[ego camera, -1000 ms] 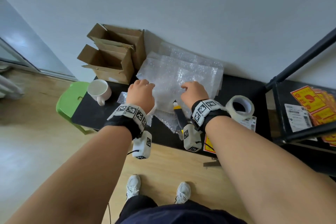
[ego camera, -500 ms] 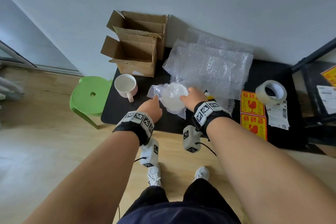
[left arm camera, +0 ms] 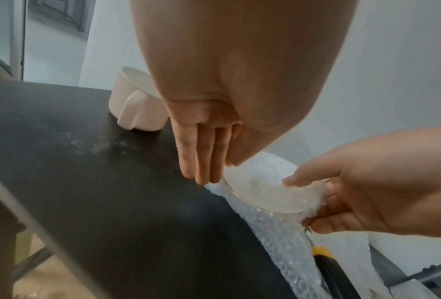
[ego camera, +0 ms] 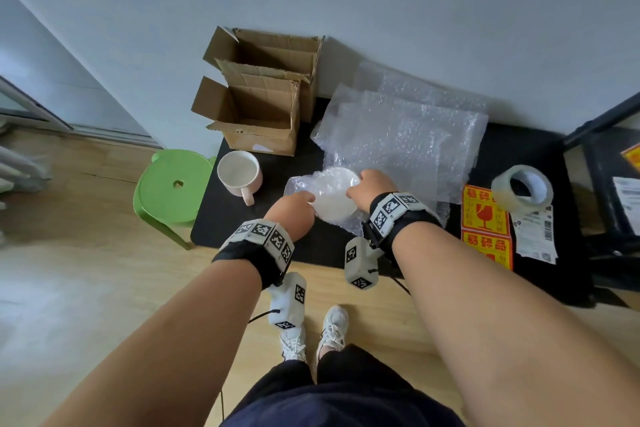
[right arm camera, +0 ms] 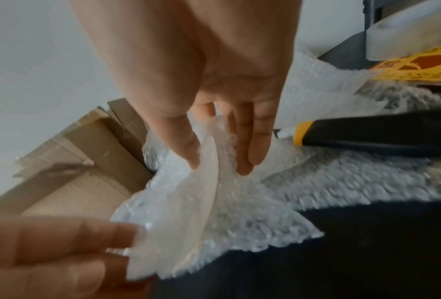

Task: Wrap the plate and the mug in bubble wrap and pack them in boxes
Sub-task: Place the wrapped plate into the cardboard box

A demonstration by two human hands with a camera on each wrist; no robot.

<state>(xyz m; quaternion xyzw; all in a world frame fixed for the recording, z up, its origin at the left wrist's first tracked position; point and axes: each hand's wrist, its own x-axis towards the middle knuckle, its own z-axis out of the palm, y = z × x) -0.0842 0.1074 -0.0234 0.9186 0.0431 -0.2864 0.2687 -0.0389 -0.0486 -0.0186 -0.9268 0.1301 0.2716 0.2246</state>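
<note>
Bubble wrap [ego camera: 325, 196] is only partly folded around the plate [ego camera: 334, 204], which sits tilted near the front edge of the black surface [ego camera: 242, 229], one face bare. The right hand [ego camera: 369, 189] grips the plate's far rim together with a fold of wrap, thumb on one face and fingers [right arm camera: 250, 145] behind. The left hand [ego camera: 294, 210] has its fingers [left arm camera: 203, 157] straight, tips touching the near rim; it holds nothing.

Risks noted:
- The plate hangs on a single pinch through slick film. It could slide out and strike the surface or fall to the floor, given how close the edge is.
- The loose sheet may spring open if the left hand does not pin it.
- A yellow-and-black knife [right arm camera: 372, 133] lies just beside the wrap; a dragged sheet could snag it.
- The mug [ego camera: 239, 173] stands unwrapped near the left elbow's path, beside the open boxes [ego camera: 256, 114]; a careless sweep could knock it.
</note>
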